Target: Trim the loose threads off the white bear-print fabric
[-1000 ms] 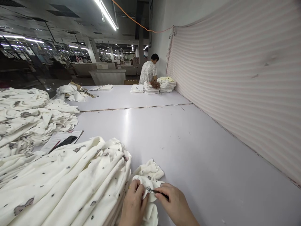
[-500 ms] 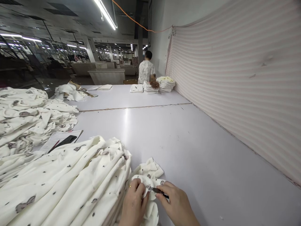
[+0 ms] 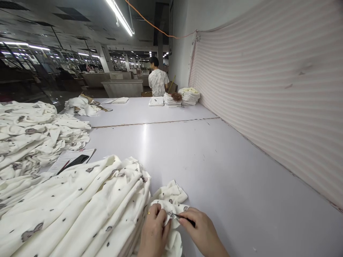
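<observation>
Near the bottom of the head view, my left hand (image 3: 155, 228) is closed on a fold of white printed cloth (image 3: 168, 207), pinching it with thumb and fingers. A yellow ring shows on one finger. My right hand (image 3: 199, 228) is closed around a small black pointed tool (image 3: 184, 218), tweezers or thread snips; I cannot tell which. Its thin tip points left and reaches a grey printed motif on the cloth, close to my left fingertips. To the left of my hands lies a large heap of the same white printed fabric (image 3: 88, 207).
The pale table (image 3: 235, 178) has a seam across it. Another fabric pile (image 3: 34, 132), a paper pad (image 3: 65, 157) and a black phone-like object (image 3: 76, 162) are at left. Folded white stacks (image 3: 171, 101) stand at the back, near a person (image 3: 158, 82). A striped cloth (image 3: 268, 78) covers the right wall.
The black tool's angle has shifted slightly, and its tip looks narrower against the cloth. My left hand keeps its hold. The person at the back has moved left and turned.
</observation>
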The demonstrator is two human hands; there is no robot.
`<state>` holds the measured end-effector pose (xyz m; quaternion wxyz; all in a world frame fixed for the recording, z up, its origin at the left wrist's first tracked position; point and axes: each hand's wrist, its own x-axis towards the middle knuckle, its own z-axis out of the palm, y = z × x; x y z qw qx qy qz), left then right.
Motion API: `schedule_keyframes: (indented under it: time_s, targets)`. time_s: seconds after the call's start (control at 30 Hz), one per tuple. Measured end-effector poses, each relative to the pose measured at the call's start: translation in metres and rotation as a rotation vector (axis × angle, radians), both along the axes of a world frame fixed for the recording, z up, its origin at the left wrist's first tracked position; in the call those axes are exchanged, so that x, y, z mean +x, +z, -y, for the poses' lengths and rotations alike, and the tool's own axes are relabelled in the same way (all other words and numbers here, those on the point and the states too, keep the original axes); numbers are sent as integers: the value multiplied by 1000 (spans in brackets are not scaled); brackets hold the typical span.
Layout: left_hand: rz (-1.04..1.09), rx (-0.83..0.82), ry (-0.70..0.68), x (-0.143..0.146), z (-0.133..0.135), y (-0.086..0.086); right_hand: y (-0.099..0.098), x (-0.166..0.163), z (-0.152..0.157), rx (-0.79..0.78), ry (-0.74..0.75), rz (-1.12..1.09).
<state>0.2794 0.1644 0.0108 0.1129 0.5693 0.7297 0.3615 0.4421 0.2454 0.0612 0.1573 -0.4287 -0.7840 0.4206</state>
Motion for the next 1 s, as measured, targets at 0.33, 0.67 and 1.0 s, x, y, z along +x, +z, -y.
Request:
schedule_keyframes:
  time_s: [0.33, 0.67, 1.0]
  targets:
    - [1011, -177, 60, 0, -18, 8, -43, -22, -9, -29, -163, -207]
    - [1194, -215, 11, 2, -14, 14, -53, -30, 8, -70, -150, -284]
    - [1041, -262, -16, 0, -22, 15, -47, -22, 1, -150, -156, -322]
